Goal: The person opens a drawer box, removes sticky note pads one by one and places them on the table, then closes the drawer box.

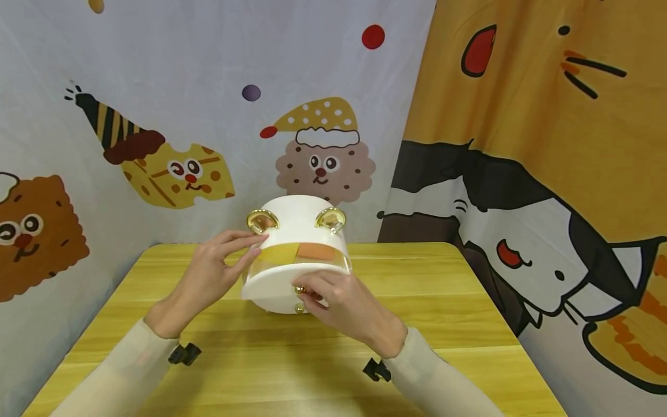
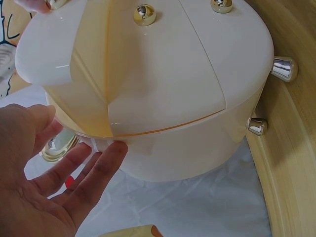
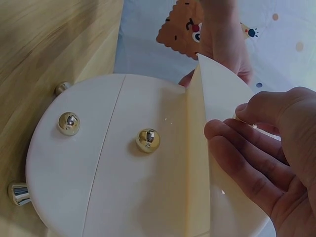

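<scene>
A rounded white storage box (image 1: 299, 215) with two gold ear-shaped rings on top stands on the table. Its top front panel (image 1: 273, 284) juts out from the body, and a yellow and orange inside shows behind it. My right hand (image 1: 341, 298) pinches the small gold knob (image 1: 299, 289) of this panel between thumb and finger. Against the side of the box, just under the ear ring (image 1: 263, 221), my left hand (image 1: 203, 267) rests its extended fingertips. The right wrist view shows a middle panel knob (image 3: 148, 140) and a lower panel knob (image 3: 69, 123), both untouched.
Short metallic feet (image 2: 285, 69) hold the box up on the wood-grain table (image 1: 417, 301). Behind it hangs a pale cloth (image 1: 208, 52) with cartoon food figures. An orange cloth (image 1: 521, 116) with cartoon animals hangs at the right.
</scene>
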`<state>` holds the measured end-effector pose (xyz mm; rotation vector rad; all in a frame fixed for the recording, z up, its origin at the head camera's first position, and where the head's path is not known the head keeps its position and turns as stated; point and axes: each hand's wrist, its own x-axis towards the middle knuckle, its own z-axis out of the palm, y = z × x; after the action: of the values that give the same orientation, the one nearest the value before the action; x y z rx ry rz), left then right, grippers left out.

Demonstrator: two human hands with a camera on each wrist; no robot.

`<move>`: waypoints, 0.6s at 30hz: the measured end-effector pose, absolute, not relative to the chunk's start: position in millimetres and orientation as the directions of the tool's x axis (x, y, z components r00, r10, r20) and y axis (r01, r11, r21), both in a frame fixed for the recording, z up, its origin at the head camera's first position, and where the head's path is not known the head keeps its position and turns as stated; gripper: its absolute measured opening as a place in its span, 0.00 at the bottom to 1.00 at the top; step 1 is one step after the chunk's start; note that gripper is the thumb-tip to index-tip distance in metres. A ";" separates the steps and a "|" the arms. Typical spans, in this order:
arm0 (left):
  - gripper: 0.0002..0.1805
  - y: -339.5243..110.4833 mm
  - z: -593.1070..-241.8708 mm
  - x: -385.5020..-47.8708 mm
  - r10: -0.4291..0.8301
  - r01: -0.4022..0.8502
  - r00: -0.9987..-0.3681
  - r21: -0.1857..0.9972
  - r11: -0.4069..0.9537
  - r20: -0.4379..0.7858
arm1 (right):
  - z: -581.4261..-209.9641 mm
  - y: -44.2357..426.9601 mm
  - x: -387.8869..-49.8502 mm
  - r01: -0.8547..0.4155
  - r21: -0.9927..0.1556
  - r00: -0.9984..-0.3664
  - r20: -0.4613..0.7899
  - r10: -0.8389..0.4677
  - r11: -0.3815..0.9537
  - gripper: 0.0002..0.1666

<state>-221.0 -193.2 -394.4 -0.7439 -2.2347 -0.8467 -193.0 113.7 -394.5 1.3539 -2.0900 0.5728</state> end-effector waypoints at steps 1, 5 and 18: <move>0.22 -193.4 -394.5 -221.1 0.278 0.680 -0.643 0.365 0.636 0.713 | -394.2 114.0 -192.3 -0.920 -0.038 -0.313 0.672 -0.671 0.391 0.14; 0.22 -193.9 -394.8 -221.5 0.280 0.680 -0.643 0.363 0.637 0.713 | -394.0 114.7 -190.1 -0.922 -0.006 -0.288 0.678 -0.677 0.387 0.15; 0.21 -193.3 -393.4 -220.7 0.281 0.682 -0.642 0.365 0.634 0.713 | -393.5 119.3 -183.7 -0.926 0.023 -0.267 0.666 -0.696 0.377 0.17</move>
<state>-220.7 -193.3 -393.4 -0.7485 -2.2354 -0.8441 -183.7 119.3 -393.5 1.3916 -2.0490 0.5040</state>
